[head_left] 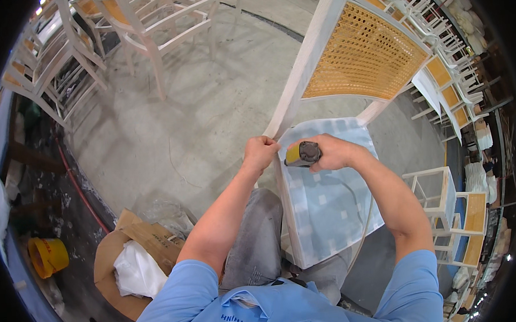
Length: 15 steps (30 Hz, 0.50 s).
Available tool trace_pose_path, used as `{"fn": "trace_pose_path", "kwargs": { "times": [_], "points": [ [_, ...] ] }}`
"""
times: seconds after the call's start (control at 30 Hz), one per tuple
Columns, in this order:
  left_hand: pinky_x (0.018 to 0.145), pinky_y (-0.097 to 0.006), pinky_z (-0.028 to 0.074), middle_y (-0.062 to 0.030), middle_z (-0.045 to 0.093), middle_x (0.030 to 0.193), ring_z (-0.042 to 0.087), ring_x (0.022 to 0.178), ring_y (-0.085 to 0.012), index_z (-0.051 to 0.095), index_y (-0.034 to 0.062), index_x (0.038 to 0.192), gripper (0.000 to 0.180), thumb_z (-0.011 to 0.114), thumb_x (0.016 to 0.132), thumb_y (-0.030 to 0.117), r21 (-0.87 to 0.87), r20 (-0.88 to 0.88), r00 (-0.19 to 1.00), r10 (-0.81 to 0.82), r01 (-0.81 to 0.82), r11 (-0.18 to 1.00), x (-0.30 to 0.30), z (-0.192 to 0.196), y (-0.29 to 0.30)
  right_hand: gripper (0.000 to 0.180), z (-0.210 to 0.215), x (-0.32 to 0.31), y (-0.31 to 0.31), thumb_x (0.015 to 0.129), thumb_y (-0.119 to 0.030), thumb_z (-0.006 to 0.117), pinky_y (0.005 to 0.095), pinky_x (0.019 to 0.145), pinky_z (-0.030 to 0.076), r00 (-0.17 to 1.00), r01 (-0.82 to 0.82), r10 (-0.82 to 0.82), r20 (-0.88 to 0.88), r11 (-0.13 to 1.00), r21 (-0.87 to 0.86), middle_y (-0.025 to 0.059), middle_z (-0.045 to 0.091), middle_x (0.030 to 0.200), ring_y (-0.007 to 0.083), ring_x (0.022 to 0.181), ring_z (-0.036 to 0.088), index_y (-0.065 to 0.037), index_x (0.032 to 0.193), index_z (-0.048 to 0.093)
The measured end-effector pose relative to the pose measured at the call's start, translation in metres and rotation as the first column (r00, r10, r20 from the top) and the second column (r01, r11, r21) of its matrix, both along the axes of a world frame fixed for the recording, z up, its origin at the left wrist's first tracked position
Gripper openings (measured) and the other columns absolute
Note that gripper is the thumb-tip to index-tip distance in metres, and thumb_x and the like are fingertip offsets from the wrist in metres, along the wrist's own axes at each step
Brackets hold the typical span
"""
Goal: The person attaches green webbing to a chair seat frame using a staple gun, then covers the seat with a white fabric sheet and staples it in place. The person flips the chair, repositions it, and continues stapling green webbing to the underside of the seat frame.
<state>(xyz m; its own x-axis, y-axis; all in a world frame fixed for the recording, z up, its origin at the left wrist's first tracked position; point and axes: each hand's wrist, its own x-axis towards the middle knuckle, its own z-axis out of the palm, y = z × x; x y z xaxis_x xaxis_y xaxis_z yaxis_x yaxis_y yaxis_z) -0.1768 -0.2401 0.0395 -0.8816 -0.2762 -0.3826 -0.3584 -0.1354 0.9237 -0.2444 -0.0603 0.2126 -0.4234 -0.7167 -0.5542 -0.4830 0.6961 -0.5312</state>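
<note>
Yellow plastic at the far left of the frame: a bucket (pixel 48 256), tipped, its mouth toward the left. Red hose (pixel 74 180) runs down the floor just to the right of it. Lower left: torn cardboard (pixel 108 271) around white wrap (pixel 137 270). Upper left: several pale wooden chairs (pixel 149 48), some with cane backs. Centre: left hand (pixel 261 153), fingers pinched close together at the near post of a chair (pixel 285 109), by the corner where back meets seat; whether a small part sits between the fingertips cannot be told. This chair fills the middle to upper right of the frame, whitish frame, cane panel (pixel 368 52) in the back, pale blue sheet (pixel 334 198) over the seat. Tool (pixel 301 154), yellow and dark, is held above the seat's left edge, right hand (pixel 333 152) closed around it from the right. Pale cord (pixel 364 237) curves down over the seat's right side. Right: white stool frame (pixel 431 196); upper right, rows of similar chairs (pixel 447 86).
</note>
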Motion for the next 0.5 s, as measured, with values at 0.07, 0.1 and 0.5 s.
{"fn": "trace_pose_path", "kwargs": {
  "times": [0.07, 0.1, 0.5],
  "points": [
    [0.055, -0.033, 0.046, -0.0039, 0.067, 0.072, 0.058, 0.063, -0.0133, 0.076, 0.0007, 0.087, 0.012, 0.079, 0.084, 0.012, 0.003, -0.007, 1.000, 0.004, -0.004, 1.000, 0.001, 0.002, 0.001, 0.073, -0.004, 0.000, -0.001, 0.074, -0.004, 0.081, 0.0399, 0.101, 0.054, 1.000, -0.013, 0.013, 0.001, 1.000, 0.012, 0.0109, 0.075, 0.123, 0.0301, 0.114, 0.069, -0.018, 0.143, 0.063],
    [0.054, -0.033, 0.046, -0.0037, 0.067, 0.072, 0.058, 0.062, -0.0134, 0.076, 0.0008, 0.086, 0.012, 0.079, 0.084, 0.012, 0.004, -0.010, 1.000, 0.005, -0.005, 1.000, 0.001, 0.003, 0.001, 0.073, -0.006, 0.000, -0.002, 0.074, -0.004, 0.081, 0.0398, 0.101, 0.055, 1.000, -0.018, 0.018, 0.002, 1.000, 0.018, 0.0110, 0.075, 0.123, 0.0301, 0.114, 0.069, -0.018, 0.143, 0.063],
    [0.056, -0.030, 0.049, -0.0028, 0.066, 0.075, 0.055, 0.061, -0.0114, 0.073, 0.0001, 0.085, 0.013, 0.081, 0.086, 0.010, 0.074, 0.024, 0.999, 0.043, -0.045, 0.996, 0.001, 0.003, -0.001, 0.037, 0.012, 0.006, 0.037, 0.087, -0.017, 0.084, 0.0333, 0.061, 0.053, 0.914, 0.321, -0.329, 0.238, 0.944, 0.074, 0.0081, 0.068, 0.099, 0.0152, 0.062, 0.061, -0.003, 0.117, 0.067]
  ]
}}
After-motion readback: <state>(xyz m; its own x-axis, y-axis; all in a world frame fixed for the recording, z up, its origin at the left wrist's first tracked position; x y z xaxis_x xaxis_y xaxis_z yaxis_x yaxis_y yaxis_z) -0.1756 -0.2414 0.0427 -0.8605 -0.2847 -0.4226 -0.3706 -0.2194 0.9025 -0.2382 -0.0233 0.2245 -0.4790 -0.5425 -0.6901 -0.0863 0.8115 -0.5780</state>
